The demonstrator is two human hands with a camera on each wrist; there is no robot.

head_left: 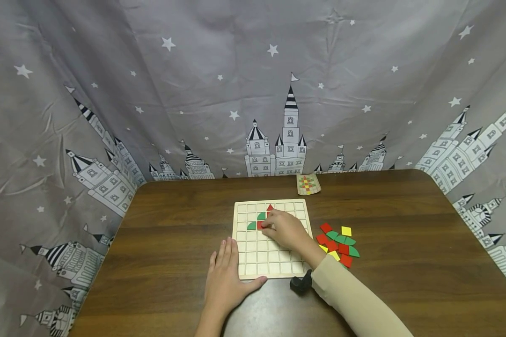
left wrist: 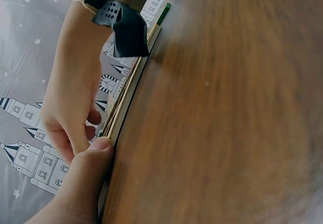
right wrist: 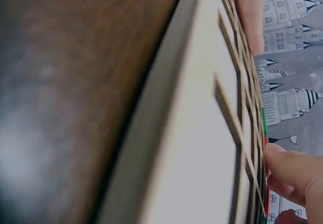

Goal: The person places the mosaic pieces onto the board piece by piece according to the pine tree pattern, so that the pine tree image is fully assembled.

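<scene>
- Board (head_left: 262, 268) flat on table (head_left: 172, 243), gridded with square compartments, raised rim all round.
- Left hand (head_left: 227, 281): spread wide, straight fingers along board's left edge, thumb out along front edge; thumb touches the board side in left wrist view.
- Right hand (head_left: 286, 229): narrow, fingers bent down over upper middle of board, at a red tile (head_left: 259, 225); cannot tell if pinched or just touched.
- Compartments, filled: red triangle (head_left: 270, 207) in top row; upper green quarter-round (head_left: 261, 216) one row down; lower green quarter-round (head_left: 251, 226) next row, just left of the red tile. More red under fingertips, partly hidden.
- Loose pile (head_left: 343, 248), red, green and yellow tiles, near board's right edge, partly behind right forearm.
- Pattern card (head_left: 307, 184) beyond board's far right corner, near table's back edge.
- Room: wood runs wide left of board and right of pile; front strip shared with left hand and sleeve (head_left: 354, 290).
- Curtain (head_left: 194, 70) behind back edge.
</scene>
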